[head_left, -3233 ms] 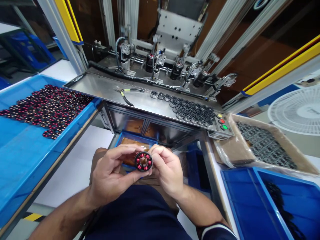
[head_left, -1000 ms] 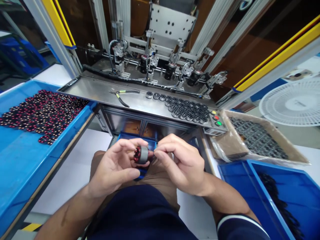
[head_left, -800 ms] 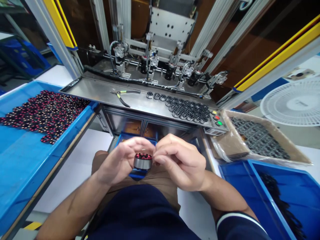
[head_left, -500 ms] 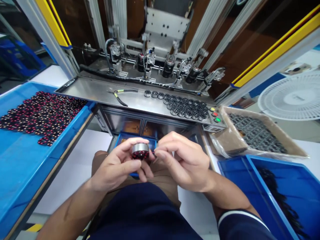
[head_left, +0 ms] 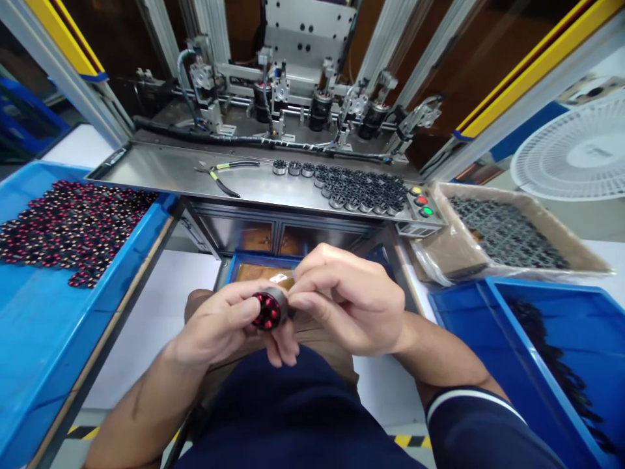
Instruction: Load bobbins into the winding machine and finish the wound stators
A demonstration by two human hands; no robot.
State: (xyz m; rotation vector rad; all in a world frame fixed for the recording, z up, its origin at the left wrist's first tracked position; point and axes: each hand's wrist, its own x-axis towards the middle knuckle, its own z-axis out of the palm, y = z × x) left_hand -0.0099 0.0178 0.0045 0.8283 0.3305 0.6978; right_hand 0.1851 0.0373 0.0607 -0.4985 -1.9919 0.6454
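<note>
A small round motor with a silver rim and red copper windings sits in my left hand, gripped between thumb and fingers. Its wound face is tilted toward me. My right hand is close by on the right, thumb and forefinger pinched together at the motor's edge. Whatever lies between those fingertips is too small or hidden to make out. Both hands are above my lap, in front of a blue bin that holds a brown package.
Cutting pliers and several black-and-silver rotors lie on the metal ledge. A blue tray of wound stators stands left. At right are a lined carton, a blue crate, control buttons and a fan.
My left hand has turned the motor so its red windings face me more. The right hand's pinched fingers have shifted left, closer to it. The camera view has moved slightly.
</note>
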